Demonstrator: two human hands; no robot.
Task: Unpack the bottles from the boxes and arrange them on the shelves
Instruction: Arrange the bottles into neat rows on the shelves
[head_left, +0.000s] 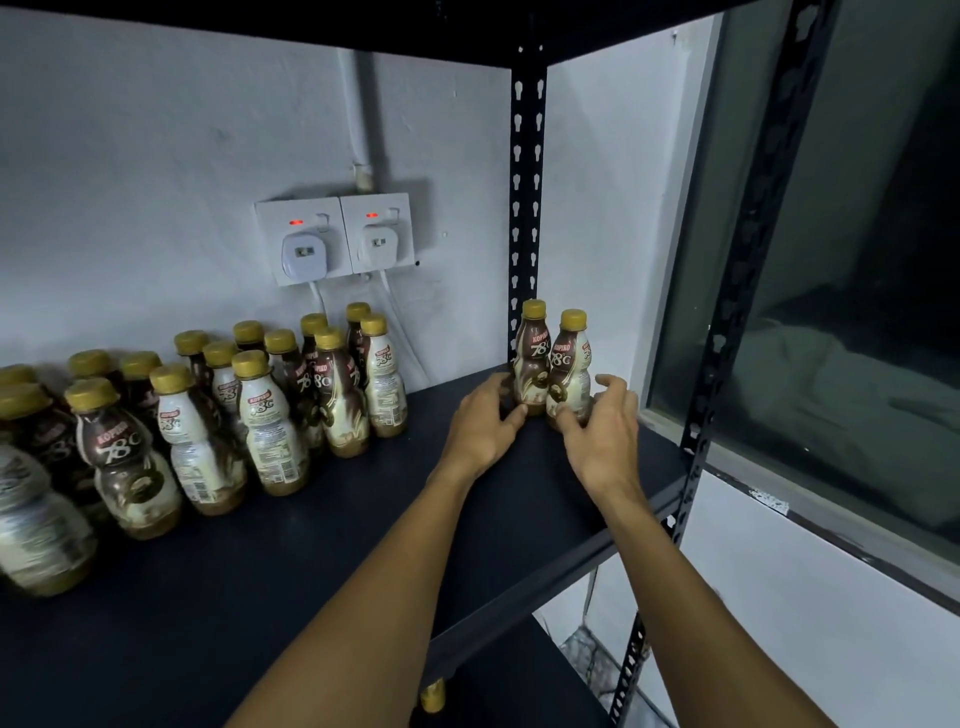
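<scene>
1. Setting down is the step I judge to be in hand. Two bottles stand upright and touching in the far right corner of the shelf (363, 519), just beside its black upright post (525, 208). The left bottle (532, 364) is a little farther back and the right bottle (569, 374) is nearer
2. My view shows the left hand (483, 426) pinching the base of the left bottle, thumb in front and fingers curled behind it
3. The right hand (602, 436) sits at the foot of the right bottle, its fingers spread and loosely bent and one fingertip on the base. I cannot tell whether it has any real hold
4. To the left, a large group of bottles (260, 405) of the same kind stands in rough rows, well apart from the pair, with bare shelf between
5. On the far wall behind that group are two wall sockets (332, 239) with plugs in and red lights on
6. Next, as I judge it, both hands must let go without nudging these tall bottles over. They then draw back to the near edge for more from the boxes, which I cannot see
</scene>
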